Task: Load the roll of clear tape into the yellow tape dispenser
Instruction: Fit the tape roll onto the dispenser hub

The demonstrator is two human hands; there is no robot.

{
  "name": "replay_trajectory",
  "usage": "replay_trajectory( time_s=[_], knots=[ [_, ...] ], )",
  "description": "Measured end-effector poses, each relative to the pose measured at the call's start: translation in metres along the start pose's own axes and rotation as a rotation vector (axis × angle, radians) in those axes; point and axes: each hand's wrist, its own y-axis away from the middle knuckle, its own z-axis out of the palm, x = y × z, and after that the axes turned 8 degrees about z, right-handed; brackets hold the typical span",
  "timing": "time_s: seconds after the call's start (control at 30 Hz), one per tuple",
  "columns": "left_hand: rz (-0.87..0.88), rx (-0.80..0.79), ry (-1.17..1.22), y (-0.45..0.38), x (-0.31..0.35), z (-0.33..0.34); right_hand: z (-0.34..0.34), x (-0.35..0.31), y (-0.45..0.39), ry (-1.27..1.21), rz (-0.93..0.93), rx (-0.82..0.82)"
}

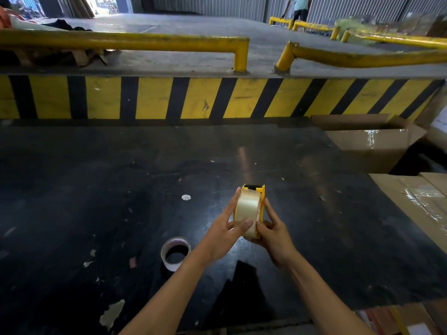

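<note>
Above the black table, both hands hold the yellow tape dispenser with the roll of clear tape sitting in it. My left hand grips the roll from the left, fingers along its side and thumb across its lower face. My right hand clasps the dispenser's right side and underside. The dispenser's black front end points away from me. Its lower part is hidden by my hands.
An almost empty tape core lies on the table near my left forearm. Cardboard boxes stand at the right edge. A yellow-and-black striped kerb and yellow rails run behind the table. A person stands far back.
</note>
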Motion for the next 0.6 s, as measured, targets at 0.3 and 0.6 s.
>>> replay_trajectory(
  time_s=[0.3, 0.6],
  knots=[
    [-0.164, 0.025, 0.286, 0.0, -0.002, -0.006, -0.01, 0.003, 0.006, 0.107, 0.086, -0.042],
    [-0.25, 0.02, 0.37, 0.002, -0.016, 0.001, -0.019, -0.004, 0.01, 0.253, 0.158, -0.115]
  ],
)
